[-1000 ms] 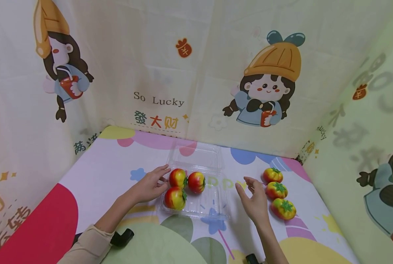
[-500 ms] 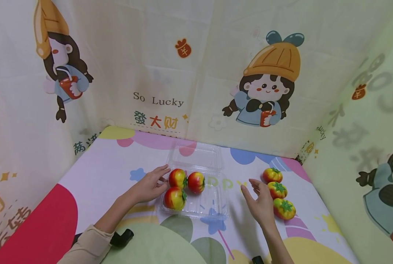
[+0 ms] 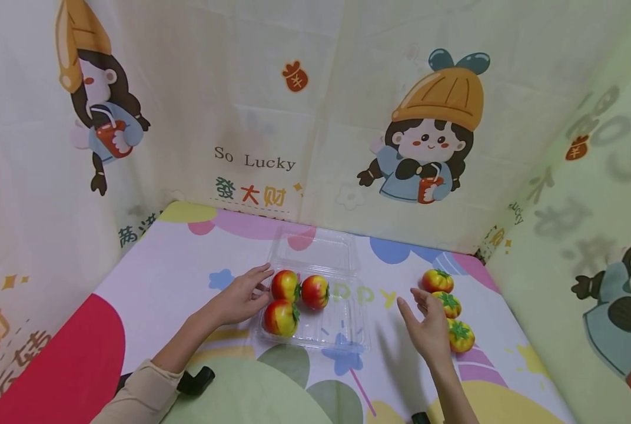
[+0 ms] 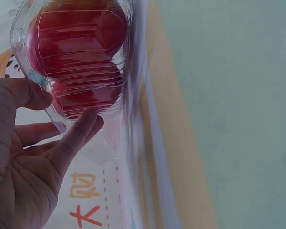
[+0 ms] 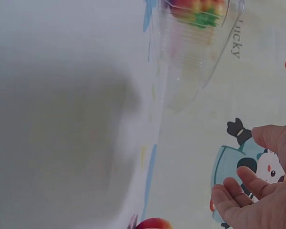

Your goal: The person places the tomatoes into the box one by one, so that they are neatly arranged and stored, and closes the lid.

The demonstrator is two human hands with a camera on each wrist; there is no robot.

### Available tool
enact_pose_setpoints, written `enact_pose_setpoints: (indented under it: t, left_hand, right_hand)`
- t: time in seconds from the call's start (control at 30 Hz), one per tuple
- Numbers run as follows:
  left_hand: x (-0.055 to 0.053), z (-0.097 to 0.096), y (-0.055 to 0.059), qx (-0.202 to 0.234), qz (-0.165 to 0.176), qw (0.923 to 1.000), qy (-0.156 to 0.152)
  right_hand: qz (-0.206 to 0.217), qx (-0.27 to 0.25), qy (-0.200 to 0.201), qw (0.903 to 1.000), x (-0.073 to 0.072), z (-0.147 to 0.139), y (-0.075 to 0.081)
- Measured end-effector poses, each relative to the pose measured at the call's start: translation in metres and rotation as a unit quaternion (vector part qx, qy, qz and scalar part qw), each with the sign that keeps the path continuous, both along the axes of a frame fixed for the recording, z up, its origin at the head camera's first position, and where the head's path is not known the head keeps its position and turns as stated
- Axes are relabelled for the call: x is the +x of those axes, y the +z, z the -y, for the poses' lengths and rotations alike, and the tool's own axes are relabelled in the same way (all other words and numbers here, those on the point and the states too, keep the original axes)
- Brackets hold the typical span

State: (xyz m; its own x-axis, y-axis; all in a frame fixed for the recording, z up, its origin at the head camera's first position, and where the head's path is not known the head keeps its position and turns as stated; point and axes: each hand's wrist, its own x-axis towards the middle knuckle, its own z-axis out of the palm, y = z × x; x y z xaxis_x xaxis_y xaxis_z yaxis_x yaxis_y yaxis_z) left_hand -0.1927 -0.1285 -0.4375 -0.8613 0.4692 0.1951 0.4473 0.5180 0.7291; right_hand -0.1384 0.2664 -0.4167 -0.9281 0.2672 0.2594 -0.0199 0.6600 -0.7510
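My left hand point(image 3: 241, 296) rests at the left edge of a clear plastic clamshell box point(image 3: 342, 324), its fingers loosely bent. In the left wrist view its fingertips meet the box's rim and ribbed wall point(image 4: 121, 90). Three glossy red-and-yellow fruits point(image 3: 314, 292) with green leafy tops, like tomatoes or persimmons, sit in the left part of the box. My right hand point(image 3: 431, 330) hovers right of the box, fingers relaxed and apart, holding nothing. It partly hides a row of three similar fruits point(image 3: 461, 337) on the table.
The box's lid point(image 3: 315, 250) lies back, away from me. A patterned cloth covers the table point(image 3: 172, 282), with printed curtains point(image 3: 326, 106) rising on three sides. A black strap end point(image 3: 196, 381) hangs by my left sleeve point(image 3: 148, 391).
My right hand has moved steadily right, away from the box and closer to the row of fruits, covering more of them. The left hand, box and fruits stay where they were.
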Motion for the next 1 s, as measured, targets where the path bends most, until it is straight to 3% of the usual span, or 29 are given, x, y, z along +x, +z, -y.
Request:
enact_pose_setpoints:
  t: [0.63, 0.83, 1.0]
  left_hand:
    - [-0.002, 0.0, -0.002, 0.005, -0.005, 1.0, -0.004]
    - [-0.001, 0.0, -0.002, 0.005, -0.003, 1.0, -0.004]
    - [-0.001, 0.0, -0.002, 0.006, -0.006, 1.0, -0.005]
  right_hand:
    - [0.028, -0.031, -0.015, 0.999, 0.008, -0.021, 0.005]
    - [0.001, -0.017, -0.022, 0.9996, 0.009, -0.029, 0.003]
    - [0.005, 0.01, -0.047, 0.9989, 0.013, -0.037, 0.004]
